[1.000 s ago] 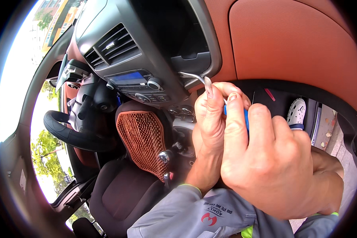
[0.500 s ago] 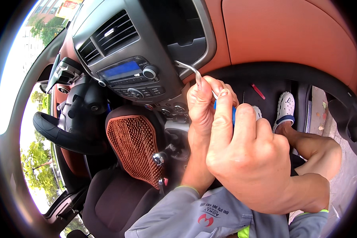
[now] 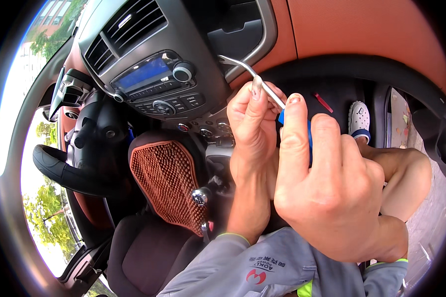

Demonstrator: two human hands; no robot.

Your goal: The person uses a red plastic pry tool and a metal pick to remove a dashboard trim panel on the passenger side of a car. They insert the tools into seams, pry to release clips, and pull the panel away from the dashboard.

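Note:
A pry tool (image 3: 273, 95) with a blue handle and a bent metal shaft reaches from my hands toward the dashboard. Its curved tip lies at the edge of the grey centre console trim (image 3: 209, 81), beside the open dark storage pocket (image 3: 238, 39). My right hand (image 3: 329, 180) wraps round the blue handle, with the index finger stretched along it. Closer to the tip, my left hand (image 3: 255, 116) pinches the shaft, thumb on top. Whether the tip sits inside the seam or only rests against it, I cannot tell.
Left of the tool are the car radio (image 3: 148, 74), air vents (image 3: 136, 24) and steering wheel (image 3: 64, 171). A beaded cover (image 3: 166, 183) lies on the driver's seat, by the gear lever (image 3: 199, 197). A red strip-like object (image 3: 323, 102) rests on the footwell floor near my shoe (image 3: 359, 119).
My right hand has shifted slightly right and down, away from the dashboard. More of the metal shaft shows between my hands. My left hand still pinches the shaft, and the view has shifted a little.

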